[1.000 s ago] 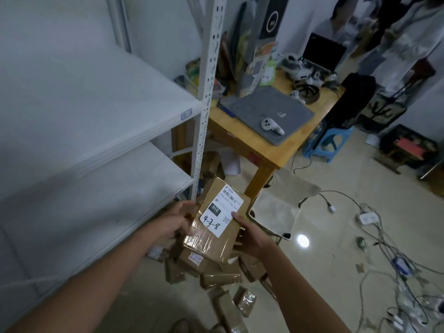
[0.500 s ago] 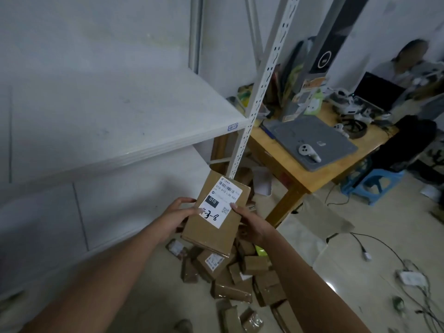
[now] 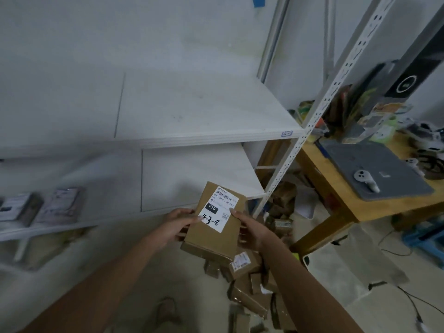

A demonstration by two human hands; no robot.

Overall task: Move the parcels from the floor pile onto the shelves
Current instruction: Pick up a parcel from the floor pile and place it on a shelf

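The white shelves [image 3: 197, 111] are taken as the landmark. The floor pile [image 3: 249, 299] of brown boxes is heaped below their front right corner. The labelled parcel [image 3: 211, 236] is held in the air before the lower shelf's edge, gripped at its sides by the left hand [image 3: 175, 227] and the right hand [image 3: 252, 233], fingers curled round it.

The packets [image 3: 60, 205] on the lower shelf [image 3: 192, 176] are blurred; the held parcel [image 3: 211, 239] hides part of the pile [image 3: 249, 294].

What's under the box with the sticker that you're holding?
A pile of small brown parcels lies on the floor below the box, held by the left hand and right hand. The box hides part of the pile.
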